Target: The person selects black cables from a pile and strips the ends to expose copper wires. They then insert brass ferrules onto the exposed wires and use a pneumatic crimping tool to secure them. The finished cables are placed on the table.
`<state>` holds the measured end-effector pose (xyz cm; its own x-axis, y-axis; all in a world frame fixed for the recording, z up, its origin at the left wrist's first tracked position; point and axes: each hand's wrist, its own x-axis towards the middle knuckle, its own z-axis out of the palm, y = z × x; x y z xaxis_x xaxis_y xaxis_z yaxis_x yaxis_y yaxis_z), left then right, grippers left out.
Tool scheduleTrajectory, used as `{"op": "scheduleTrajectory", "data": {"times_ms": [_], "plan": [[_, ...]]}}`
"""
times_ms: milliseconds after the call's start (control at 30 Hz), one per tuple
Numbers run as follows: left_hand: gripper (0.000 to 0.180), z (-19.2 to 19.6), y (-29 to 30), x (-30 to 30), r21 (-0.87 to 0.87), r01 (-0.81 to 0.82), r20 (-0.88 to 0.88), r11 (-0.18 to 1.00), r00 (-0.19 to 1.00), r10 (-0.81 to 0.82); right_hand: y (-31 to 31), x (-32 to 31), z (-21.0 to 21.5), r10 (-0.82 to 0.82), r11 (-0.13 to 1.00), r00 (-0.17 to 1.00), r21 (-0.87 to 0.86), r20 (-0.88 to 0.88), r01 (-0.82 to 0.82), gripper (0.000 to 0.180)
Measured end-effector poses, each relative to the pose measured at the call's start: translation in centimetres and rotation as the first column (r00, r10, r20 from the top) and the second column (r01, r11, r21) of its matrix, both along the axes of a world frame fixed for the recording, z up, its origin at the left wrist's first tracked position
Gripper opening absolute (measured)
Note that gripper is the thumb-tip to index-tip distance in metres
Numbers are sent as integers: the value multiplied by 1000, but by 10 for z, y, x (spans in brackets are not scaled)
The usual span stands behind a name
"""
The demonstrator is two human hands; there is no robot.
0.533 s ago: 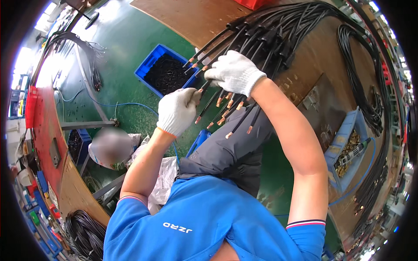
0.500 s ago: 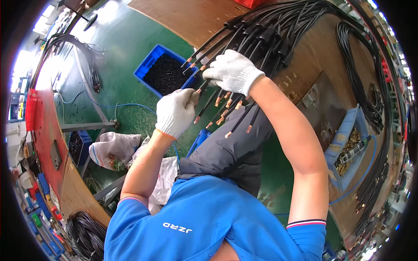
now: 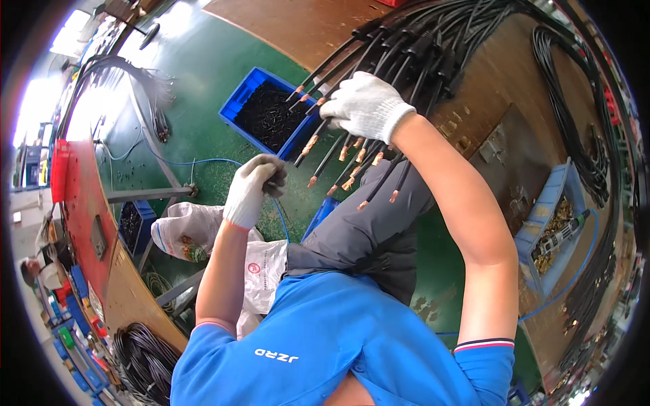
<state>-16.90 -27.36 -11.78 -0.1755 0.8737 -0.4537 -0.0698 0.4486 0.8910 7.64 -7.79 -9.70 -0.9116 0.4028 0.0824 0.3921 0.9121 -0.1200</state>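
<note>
My right hand (image 3: 365,107), in a white knitted glove, is closed on a black cable among the bundle hanging over the bench edge. Bare copper strands show at the ends of several black cables (image 3: 336,162), which spread below and beside that hand over my grey trouser leg. To the left and apart from the cables is my left hand (image 3: 256,186), also gloved, with darkened fingertips curled together. Whatever may be between its fingers is hidden. The blue bin (image 3: 233,122) behind it holds many small black pieces.
A brown bench (image 3: 504,68) carries the cable bundle, a coiled black cable (image 3: 562,95) and a light blue tray (image 3: 525,254) with brass-coloured parts and a hand tool (image 3: 558,235). At left are plastic bags (image 3: 186,233), a metal frame (image 3: 149,195) and a red-topped table (image 3: 81,203).
My left hand has drawn away from the cable ends, down and to the left, with its fingers curled. My right hand stays on the cable. The whole view has shifted slightly.
</note>
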Motion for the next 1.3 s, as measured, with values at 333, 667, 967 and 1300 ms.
{"op": "scheduleTrajectory", "data": {"times_ms": [333,667,967,1300], "plan": [[37,-10,18,38,-46,204,-89,978,974,-208,-1,1,-4,17,999,996,29,-84,-15,20],[27,-52,21,-37,22,-137,421,990,900,115,-10,-1,3,34,997,965,74,-261,-15,12],[44,0,121,16,24,193,-78,981,978,-191,6,2,12,-129,988,952,-115,-279,100,14],[44,-2,114,44,-53,342,-7,938,939,-343,36,-26,22,-37,997,979,-54,202,49,19]]}}
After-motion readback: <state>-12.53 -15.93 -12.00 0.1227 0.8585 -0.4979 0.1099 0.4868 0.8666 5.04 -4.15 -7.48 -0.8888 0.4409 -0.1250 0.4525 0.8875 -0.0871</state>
